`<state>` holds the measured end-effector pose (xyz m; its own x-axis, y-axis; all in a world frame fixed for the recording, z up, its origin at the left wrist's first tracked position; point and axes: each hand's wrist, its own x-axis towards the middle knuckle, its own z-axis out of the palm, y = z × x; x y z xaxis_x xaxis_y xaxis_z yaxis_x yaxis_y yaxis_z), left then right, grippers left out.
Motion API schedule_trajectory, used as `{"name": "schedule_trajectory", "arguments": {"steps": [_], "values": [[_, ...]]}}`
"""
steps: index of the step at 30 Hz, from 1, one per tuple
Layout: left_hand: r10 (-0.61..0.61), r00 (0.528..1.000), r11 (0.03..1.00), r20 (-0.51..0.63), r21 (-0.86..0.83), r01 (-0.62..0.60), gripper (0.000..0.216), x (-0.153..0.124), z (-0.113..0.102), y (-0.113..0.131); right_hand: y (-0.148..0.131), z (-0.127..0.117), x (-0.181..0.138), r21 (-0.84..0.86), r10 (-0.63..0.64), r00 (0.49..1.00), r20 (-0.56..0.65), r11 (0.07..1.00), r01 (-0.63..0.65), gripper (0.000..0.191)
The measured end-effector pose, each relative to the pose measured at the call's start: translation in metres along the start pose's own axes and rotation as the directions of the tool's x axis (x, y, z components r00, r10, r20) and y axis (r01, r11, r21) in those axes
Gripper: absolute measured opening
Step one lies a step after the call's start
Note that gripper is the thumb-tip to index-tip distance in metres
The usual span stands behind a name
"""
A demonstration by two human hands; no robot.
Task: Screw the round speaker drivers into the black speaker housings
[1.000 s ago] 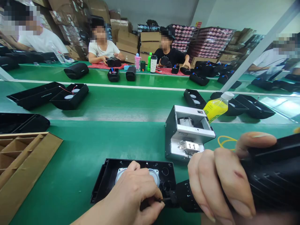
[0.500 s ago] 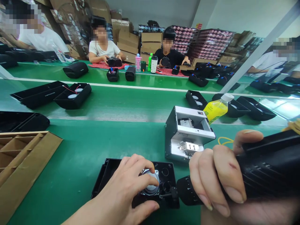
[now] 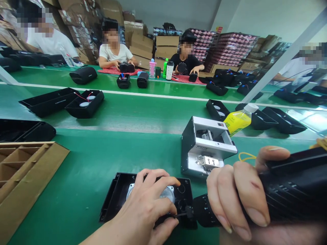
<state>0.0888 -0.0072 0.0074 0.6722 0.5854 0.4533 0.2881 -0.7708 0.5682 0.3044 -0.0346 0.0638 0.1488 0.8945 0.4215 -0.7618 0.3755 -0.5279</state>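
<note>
A black plastic speaker housing (image 3: 111, 204) lies open side up on the green bench in front of me, with round silver speaker drivers (image 3: 167, 194) set in it. My left hand (image 3: 149, 200) reaches over the housing and covers part of them. Its thumb and index finger come together at the tip of the screwdriver bit; whatever is between them is too small to make out. My right hand (image 3: 245, 199) is wrapped round a black electric screwdriver (image 3: 293, 187), held level, its bit pointing left over the housing's right end.
A silver screw feeder (image 3: 212, 146) stands behind the housing, with a yellow drink bottle (image 3: 237, 120) beyond. A cardboard divider box (image 3: 38, 170) sits at left. More black housings (image 3: 85, 103) lie on the middle belt. Several co-workers sit along the far side.
My left hand's thumb and index finger have closed together at the bit tip, and the hand has shifted slightly right. The screwdriver stays nearly in place. The view has shifted slightly.
</note>
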Motion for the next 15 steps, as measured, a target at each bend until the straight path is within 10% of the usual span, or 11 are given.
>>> {"name": "schedule_trajectory", "arguments": {"steps": [15], "values": [[0.036, 0.961, 0.917, 0.274, 0.373, -0.141, 0.077, -0.023, -0.032, -0.022, 0.019, 0.011, 0.035, -0.333, -0.087, 0.996, -0.023, 0.94, 0.074, 0.051]]}}
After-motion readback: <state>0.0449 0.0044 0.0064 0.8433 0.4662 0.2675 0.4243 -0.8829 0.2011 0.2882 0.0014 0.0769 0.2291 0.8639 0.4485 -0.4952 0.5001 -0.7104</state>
